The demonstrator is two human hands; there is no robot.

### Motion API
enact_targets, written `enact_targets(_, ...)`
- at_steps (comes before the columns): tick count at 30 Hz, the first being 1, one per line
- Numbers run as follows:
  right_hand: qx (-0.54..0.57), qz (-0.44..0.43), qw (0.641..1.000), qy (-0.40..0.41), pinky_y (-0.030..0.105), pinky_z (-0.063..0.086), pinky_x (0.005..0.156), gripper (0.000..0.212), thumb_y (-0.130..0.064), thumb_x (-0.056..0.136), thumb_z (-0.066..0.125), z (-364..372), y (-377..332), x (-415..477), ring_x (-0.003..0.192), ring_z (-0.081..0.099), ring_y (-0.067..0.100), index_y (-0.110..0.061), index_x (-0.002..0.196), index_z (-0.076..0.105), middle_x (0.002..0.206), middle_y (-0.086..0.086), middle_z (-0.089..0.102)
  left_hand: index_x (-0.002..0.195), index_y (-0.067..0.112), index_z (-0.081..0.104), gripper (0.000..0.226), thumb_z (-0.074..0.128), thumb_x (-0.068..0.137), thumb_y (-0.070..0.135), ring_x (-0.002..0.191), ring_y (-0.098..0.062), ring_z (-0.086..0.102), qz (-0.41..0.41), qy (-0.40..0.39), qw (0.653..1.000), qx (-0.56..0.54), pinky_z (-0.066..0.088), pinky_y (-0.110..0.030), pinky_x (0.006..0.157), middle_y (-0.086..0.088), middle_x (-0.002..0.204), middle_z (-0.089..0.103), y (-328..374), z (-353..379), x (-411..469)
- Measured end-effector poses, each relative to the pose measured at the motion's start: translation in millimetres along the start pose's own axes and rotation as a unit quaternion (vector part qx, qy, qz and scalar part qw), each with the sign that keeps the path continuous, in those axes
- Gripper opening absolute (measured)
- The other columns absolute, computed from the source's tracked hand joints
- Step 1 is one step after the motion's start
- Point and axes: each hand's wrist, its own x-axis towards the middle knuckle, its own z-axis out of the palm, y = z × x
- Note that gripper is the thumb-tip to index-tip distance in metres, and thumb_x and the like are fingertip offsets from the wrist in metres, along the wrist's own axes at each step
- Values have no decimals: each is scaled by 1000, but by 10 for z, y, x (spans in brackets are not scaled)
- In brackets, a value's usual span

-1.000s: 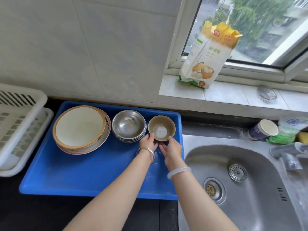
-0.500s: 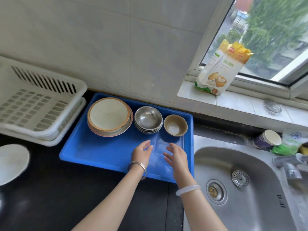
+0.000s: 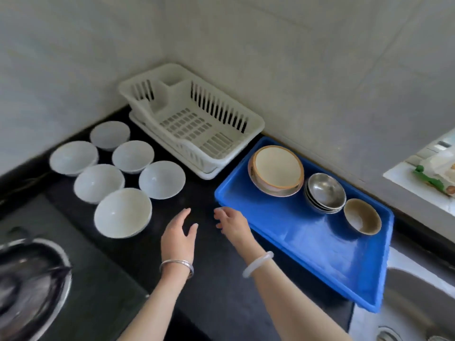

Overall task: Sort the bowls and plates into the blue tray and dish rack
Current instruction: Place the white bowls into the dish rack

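The blue tray (image 3: 307, 244) lies on the black counter at the right. In it stand a cream bowl with a brown rim on a plate (image 3: 277, 168), a stack of steel bowls (image 3: 325, 193) and a small brown bowl (image 3: 362, 216). The white dish rack (image 3: 194, 119) stands empty against the wall. Several white bowls (image 3: 123, 212) sit on the counter at the left. My left hand (image 3: 178, 237) and my right hand (image 3: 232, 223) hover over the counter between the white bowls and the tray, both with fingers apart and holding nothing.
A steel sink (image 3: 418, 303) lies at the lower right. A stove with a steel pan (image 3: 27, 279) is at the lower left. A food bag (image 3: 438, 173) rests on the window sill. Tiled walls close the corner behind the rack.
My view has swung left, bringing the white bowls and the whole rack into sight. Both hands left the small brown bowl and moved left off the tray to the bare counter.
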Motion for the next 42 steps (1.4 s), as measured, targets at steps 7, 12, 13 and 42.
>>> enact_targets(7,-99,20,994,-50,43,45,103,53,-34,94,47,766,-454,578,122,54,27,-16,143,38,138,9,52,130,9,51,50,62,82,1,142,-29,23,-101,147,984,27,32,-40,110,-12,152,28,-697,-605,373)
enact_targets(12,-75,19,997,-27,45,52,93,47,-27,93,49,996,-590,833,109,60,30,-15,138,43,127,12,58,138,16,40,61,58,83,-2,142,-25,23,-154,179,972,-20,25,-33,110,-11,154,22,-1003,-752,508)
enact_targets(13,-60,22,998,-22,43,56,87,43,-23,93,50,1029,-595,859,103,62,29,-14,135,46,122,13,59,139,17,38,63,57,83,-2,141,-25,26,-162,180,969,-44,25,-34,111,-10,153,25,-1047,-766,528)
enact_targets(42,-111,13,993,-48,36,62,72,10,-6,85,63,1367,-1056,311,65,73,15,-12,81,68,75,6,72,131,15,49,38,46,94,24,116,-22,54,-245,117,859,-434,44,-38,98,-9,128,56,-1371,-1059,786)
